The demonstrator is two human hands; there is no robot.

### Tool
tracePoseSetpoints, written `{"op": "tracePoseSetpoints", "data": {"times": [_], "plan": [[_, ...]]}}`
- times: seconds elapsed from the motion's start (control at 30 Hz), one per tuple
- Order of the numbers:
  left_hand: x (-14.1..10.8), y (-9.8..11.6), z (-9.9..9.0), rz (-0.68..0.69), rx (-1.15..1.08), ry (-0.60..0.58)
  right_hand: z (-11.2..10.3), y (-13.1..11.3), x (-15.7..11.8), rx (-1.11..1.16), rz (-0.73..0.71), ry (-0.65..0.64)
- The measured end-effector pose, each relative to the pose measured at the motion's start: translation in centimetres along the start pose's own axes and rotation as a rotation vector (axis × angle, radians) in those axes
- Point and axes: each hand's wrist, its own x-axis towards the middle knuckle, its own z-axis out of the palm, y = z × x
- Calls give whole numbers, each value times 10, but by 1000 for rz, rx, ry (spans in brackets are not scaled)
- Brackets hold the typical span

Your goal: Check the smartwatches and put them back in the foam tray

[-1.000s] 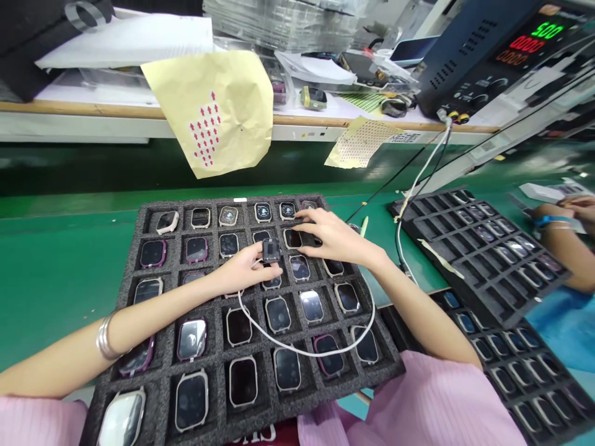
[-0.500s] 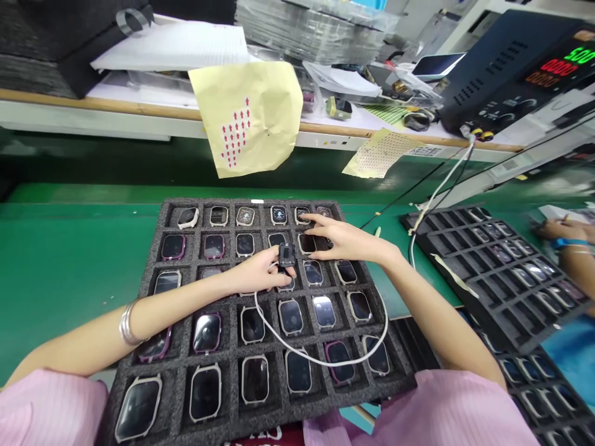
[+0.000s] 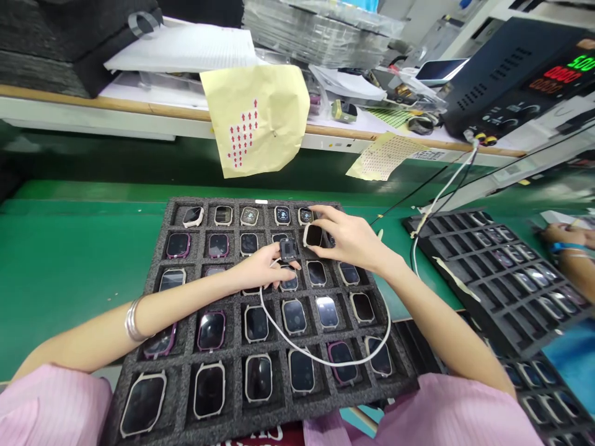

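A dark grey foam tray [image 3: 279, 416] with rows of square pockets lies before me, most holding a smartwatch face-up without a strap. Over its middle, my left hand [image 3: 266, 267] pinches a small black charging dock [image 3: 288, 249], from which a white cable [image 3: 320, 361] loops across the tray. Just to the right, my right hand [image 3: 346, 238] grips a light-framed smartwatch [image 3: 313, 235] by its edges, tilted at its pocket in the second row. The dock and this watch are close but apart. A purple-framed smartwatch [image 3: 211, 330] sits nearer to me.
Another foam tray with watches [image 3: 506, 272] stands at right, near a co-worker's hand [image 3: 564, 235]. A power supply [image 3: 515, 80] with lit digits is on the shelf. Yellow sticker sheets [image 3: 260, 118] hang from the shelf edge. Cables run down beside the tray.
My right hand has closed on the light-framed smartwatch and raised it partly from its pocket. My left hand keeps the charging dock nearly in place. The whole view has shifted slightly.
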Motion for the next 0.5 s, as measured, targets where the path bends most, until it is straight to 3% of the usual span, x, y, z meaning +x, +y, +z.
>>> {"op": "tracePoseSetpoints", "data": {"times": [0.07,0.23,0.5], "plan": [[-1,2,0,3,-18,5,-4,-13,-4,102,-14,87],[-2,2,0,52,1,54,4,-35,-3,159,-153,40],[-3,-4,0,-5,32,135,21,-33,5,216,-160,85]]}}
